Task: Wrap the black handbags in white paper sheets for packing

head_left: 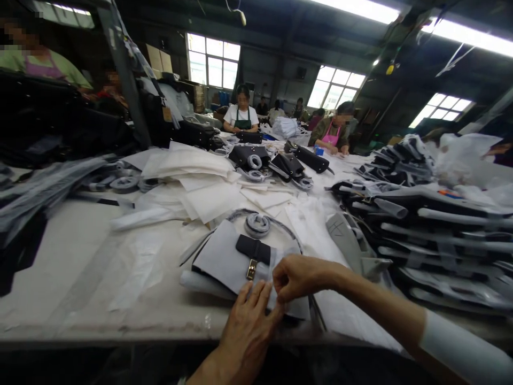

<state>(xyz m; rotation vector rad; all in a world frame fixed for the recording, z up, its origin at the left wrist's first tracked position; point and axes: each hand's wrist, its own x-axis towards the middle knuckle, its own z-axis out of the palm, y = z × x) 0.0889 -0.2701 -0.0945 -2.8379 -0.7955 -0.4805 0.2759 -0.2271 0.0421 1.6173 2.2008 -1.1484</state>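
A handbag (224, 251) lies on the table in front of me, its flap covered by pale protective sheeting. A black strap tab (254, 249) with a gold clasp (251, 269) shows at its middle. Above the tab sits a coiled, wrapped strap (257, 225), inside the arch of the bag's handle. My left hand (249, 323) rests on the bag's lower front, fingers stretched out just below the clasp. Beside it, my right hand (300, 276) is closed over the bag's right part, fingertips curled down near my left hand. What they pinch, if anything, is hidden.
Sheets of white paper (212, 195) are heaped behind the bag. A tall stack of wrapped black pieces (441, 240) stands on the right, with a grey tape dispenser-like object (347, 235) beside it. Finished-looking black bags (248, 156) lie farther back, where co-workers (242, 113) sit.
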